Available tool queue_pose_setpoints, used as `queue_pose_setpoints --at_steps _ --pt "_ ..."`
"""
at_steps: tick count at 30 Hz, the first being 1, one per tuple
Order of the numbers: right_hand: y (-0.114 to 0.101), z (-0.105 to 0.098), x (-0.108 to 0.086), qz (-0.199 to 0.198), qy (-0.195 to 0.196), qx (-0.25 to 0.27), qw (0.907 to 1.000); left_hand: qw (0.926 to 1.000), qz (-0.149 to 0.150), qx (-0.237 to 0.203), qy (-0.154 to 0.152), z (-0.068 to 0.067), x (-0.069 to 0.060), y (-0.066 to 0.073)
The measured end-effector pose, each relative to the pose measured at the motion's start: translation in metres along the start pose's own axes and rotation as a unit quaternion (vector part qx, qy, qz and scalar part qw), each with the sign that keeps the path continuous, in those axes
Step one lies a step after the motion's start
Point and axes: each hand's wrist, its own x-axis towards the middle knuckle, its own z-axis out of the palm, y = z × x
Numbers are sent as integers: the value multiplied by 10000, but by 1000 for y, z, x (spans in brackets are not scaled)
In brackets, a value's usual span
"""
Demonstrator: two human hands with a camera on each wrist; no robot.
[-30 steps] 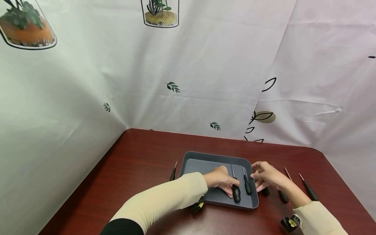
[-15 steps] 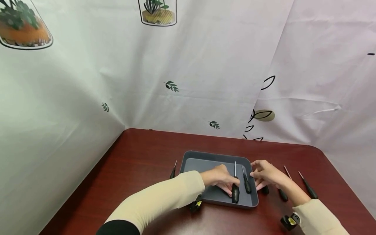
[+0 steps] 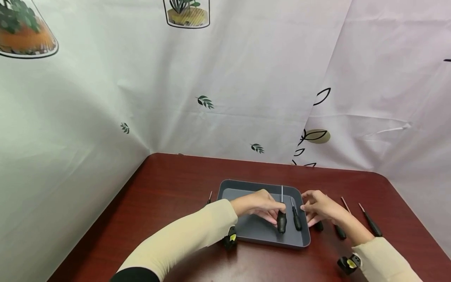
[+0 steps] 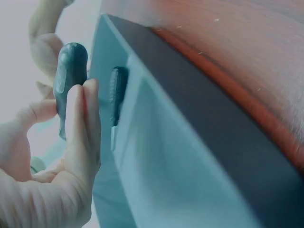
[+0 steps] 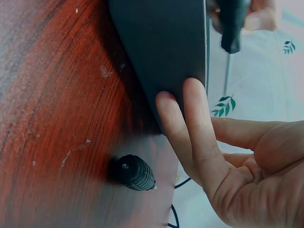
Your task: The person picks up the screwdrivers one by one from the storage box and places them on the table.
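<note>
My left hand pinches a black-handled screwdriver by its handle, its metal shaft pointing toward the wall. In the left wrist view that handle is held between thumb and fingertips, raised above the grey tray. A second, slimmer screwdriver lies inside the tray near its right side. At the tray's right wall, my right hand grips the edge. The right wrist view shows two fingers against the outer wall; the thumb's tip is hidden there.
Right of the tray lie more screwdrivers, including one partly hidden by the right hand, one beneath the forearm and one farther right. Another screwdriver is at the left, mostly behind the sleeve. A white patterned cloth hangs behind the table.
The left hand has lifted the screwdriver from the tray floor, moving slightly up and away from the near rim. The right hand stays at the tray's right edge.
</note>
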Motion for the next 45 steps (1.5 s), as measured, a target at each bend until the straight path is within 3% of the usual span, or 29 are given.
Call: queue_pose_setpoints --at_steps 14,25,33,45 --pt "1 -3 -1 -120 -153 43 9998 9991 167 300 -253 -26 -11 2" --pt "2 -1 1 -158 -230 57 9996 9997 155 182 -66 -48 -26 -2" --pt "-1 -2 -1 -176 -211 83 9996 9992 242 244 -191 -67 -32 -5" --pt "-1 -2 -1 -143 -165 30 9998 9995 199 209 -145 -93 -47 -16"
